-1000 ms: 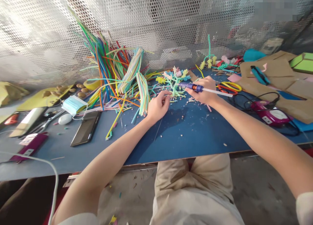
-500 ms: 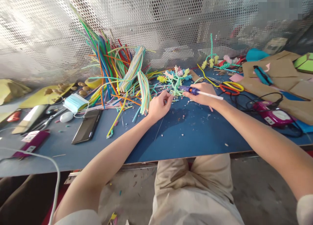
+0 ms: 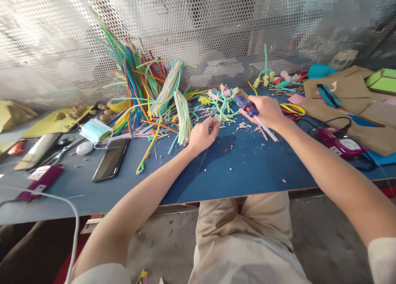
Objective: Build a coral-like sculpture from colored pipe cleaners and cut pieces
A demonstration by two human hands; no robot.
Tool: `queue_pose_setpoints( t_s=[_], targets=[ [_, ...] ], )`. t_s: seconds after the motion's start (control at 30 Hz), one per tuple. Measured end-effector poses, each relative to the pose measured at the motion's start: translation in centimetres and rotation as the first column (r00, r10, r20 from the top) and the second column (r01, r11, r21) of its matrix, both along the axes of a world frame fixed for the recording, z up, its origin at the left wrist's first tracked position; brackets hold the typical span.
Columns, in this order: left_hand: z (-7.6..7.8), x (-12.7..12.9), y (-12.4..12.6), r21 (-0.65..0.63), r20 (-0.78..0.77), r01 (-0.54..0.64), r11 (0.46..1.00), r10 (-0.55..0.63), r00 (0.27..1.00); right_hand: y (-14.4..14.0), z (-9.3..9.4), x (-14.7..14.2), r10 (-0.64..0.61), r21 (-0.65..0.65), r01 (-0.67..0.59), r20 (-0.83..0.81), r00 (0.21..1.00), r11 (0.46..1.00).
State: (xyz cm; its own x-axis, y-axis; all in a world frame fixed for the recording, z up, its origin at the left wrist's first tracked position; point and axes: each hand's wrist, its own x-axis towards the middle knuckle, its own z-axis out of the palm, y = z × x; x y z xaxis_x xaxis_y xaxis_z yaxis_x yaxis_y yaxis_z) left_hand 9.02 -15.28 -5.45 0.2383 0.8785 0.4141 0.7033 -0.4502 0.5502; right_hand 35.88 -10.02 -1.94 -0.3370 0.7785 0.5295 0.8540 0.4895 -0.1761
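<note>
- Head view — the right hand (image 3: 268, 111) is closed round a purple glue gun (image 3: 247, 106), a pale glue stick (image 3: 267, 129) jutting from its rear.
- The left hand (image 3: 202, 134) has its fingers curled in near the base of a mint-green branching piece (image 3: 222, 106); whether they pinch it, I cannot tell.
- That piece, with yellow, pink and blue tips, sits on the blue table (image 3: 247, 168) between the hands — the gun's front end near its right side.
- A pale bundle of fuzzy stems (image 3: 182, 117) lies just left of the left hand.
- Yellow handle loops (image 3: 293, 107) lie beside the right wrist.
- A dark phone (image 3: 110, 160) lies further left, near a blue mask (image 3: 95, 130).
</note>
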Motion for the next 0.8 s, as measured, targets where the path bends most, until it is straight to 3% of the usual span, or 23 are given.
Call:
queue_pose_setpoints(
  t_s=[0.1, 0.2, 0.37, 0.4, 0.47, 0.5, 0.53, 0.6, 0.7, 0.73, 0.8],
  targets=[
    [0.8, 0.2, -0.3, -0.011, -0.037, 0.01, 1.0, -0.01, 0.999, -0.5, 2.5, 1.7, -0.064, 0.09, 0.08, -0.17, 0.983, 0.993],
    [2.4, 0.4, -0.8, -0.033, -0.15, 0.036, 0.999, -0.041, 0.988, -1.1, 4.8, 2.9, -0.051, 0.169, 0.111, -0.322, 0.945, 0.979],
    [5.6, -0.2, -1.2, -0.1, -0.425, 0.104, 0.99, -0.137, 0.895, -2.0, 7.0, 3.4, 0.029, 0.18, 0.034, -0.339, 0.94, 0.983],
    [6.0, -0.4, -1.1, -0.153, -0.439, 0.177, 0.972, -0.228, 0.869, -2.2, 7.2, 3.6, 0.052, 0.137, -0.01, -0.305, 0.951, 0.99],
    [6.2, -0.8, -0.8, -0.326, -0.381, 0.383, 0.864, -0.491, 0.783, -2.4, 7.3, 4.0, 0.131, -0.003, -0.135, -0.213, 0.968, 0.991],
    [6.0, -1.1, -0.6, -0.383, -0.341, 0.451, 0.806, -0.578, 0.742, -2.5, 7.2, 4.2, 0.18, -0.093, -0.197, -0.17, 0.969, 0.976],
    [5.6, -1.4, -0.4, -0.394, -0.322, 0.482, 0.783, -0.609, 0.725, -2.5, 7.1, 4.4, 0.234, -0.193, -0.258, -0.139, 0.962, 0.947],
    [4.7, -1.8, -0.2, -0.346, -0.35, 0.465, 0.815, -0.572, 0.741, -2.3, 6.7, 4.8, 0.345, -0.385, -0.363, -0.119, 0.931, 0.849],
    [3.2, -2.4, -0.5, -0.257, -0.407, 0.388, 0.885, -0.463, 0.787, -1.7, 5.3, 5.0, 0.44, -0.543, -0.446, -0.15, 0.885, 0.711],
    [2.7, -2.5, -0.7, -0.236, -0.415, 0.37, 0.899, -0.437, 0.798, -1.4, 4.8, 4.9, 0.432, -0.567, -0.431, -0.142, 0.891, 0.702],
    [1.9, -2.7, -1.0, -0.201, -0.419, 0.349, 0.915, -0.403, 0.814, -0.9, 3.5, 4.7, 0.369, -0.574, -0.352, -0.092, 0.925, 0.739]
  ],
)
